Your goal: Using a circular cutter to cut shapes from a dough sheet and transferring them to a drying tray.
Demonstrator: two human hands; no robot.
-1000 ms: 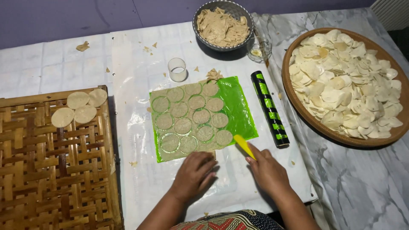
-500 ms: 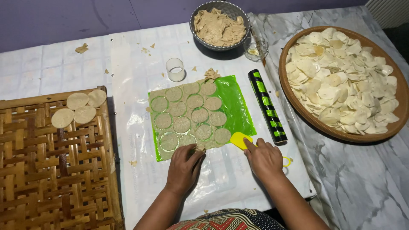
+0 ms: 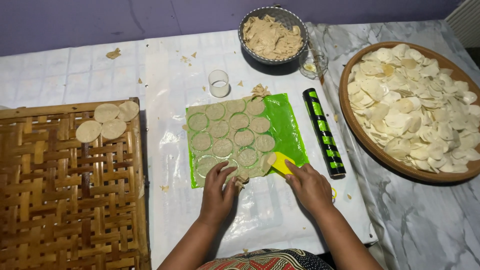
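Observation:
A green plastic sheet (image 3: 289, 125) lies in the middle of the table with several round dough discs (image 3: 231, 136) cut on it. My right hand (image 3: 310, 186) grips a yellow scraper (image 3: 281, 162) at the sheet's near right corner, its edge under a disc. At the sheet's near edge my left hand (image 3: 219, 190) rests palm down, fingertips on the dough scraps around the discs.
A woven bamboo tray (image 3: 65, 200) at left carries three discs (image 3: 106, 121). A black-and-green rolling pin (image 3: 324, 131) lies right of the sheet. A round basket (image 3: 350, 120) of pale discs sits far right. A bowl of dough scraps (image 3: 271, 34) and a small clear cup (image 3: 218, 82) stand behind.
Both hands have shifted forward onto the sheet's near edge. The scraper has slid left, under a disc at the corner.

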